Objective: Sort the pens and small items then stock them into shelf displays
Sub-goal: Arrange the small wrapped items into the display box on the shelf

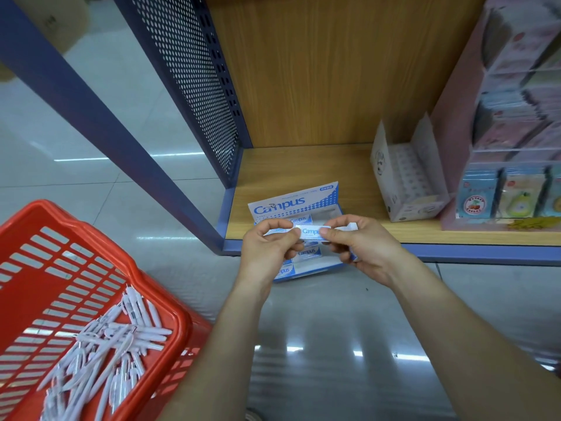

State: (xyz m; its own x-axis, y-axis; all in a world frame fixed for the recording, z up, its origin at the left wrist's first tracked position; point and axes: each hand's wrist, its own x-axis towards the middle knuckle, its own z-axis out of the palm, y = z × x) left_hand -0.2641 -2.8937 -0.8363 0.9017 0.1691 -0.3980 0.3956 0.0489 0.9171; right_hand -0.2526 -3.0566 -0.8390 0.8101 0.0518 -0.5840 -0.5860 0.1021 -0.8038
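We hold one small Campus item (310, 231) betw. both hands, just over the front edge of the wooden shelf (303, 165). It's a short flat white pack w/ blue "Campus" lettering across its face & a blue dotted band; can't tell exactly what's inside. Left hand (267, 247) pinches its 9 o'clock end, thumb & forefinger clenched on it. Right hand (361, 247) pinches the 3 o'clock end the same way, w/ a bit of white wrapper or flap sticking out past the knuckles at 2 o'clock.

Right behind & under the hands sits the open Campus display box (291, 205), blue & white, lid flap tilted up at 12 o'clock showing the big logo. More of the same small packs lie in rows inside it. The box straddles the shelf's front lip, its near end hanging over the grey floor (318, 344).

At 8 o'clock, well apart from the hands: red basket (100, 247) w/ slotted walls, holding a loose heap of white pens (100, 357) piled crosswise.

On the shelf at 2 o'clock stands a white carton (403, 183), flaps up, filled w/ rows of small pale items. Just beside it at 3 o'clock, a pink display rack (510, 123) w/ carded items, fruit pics on the front row.
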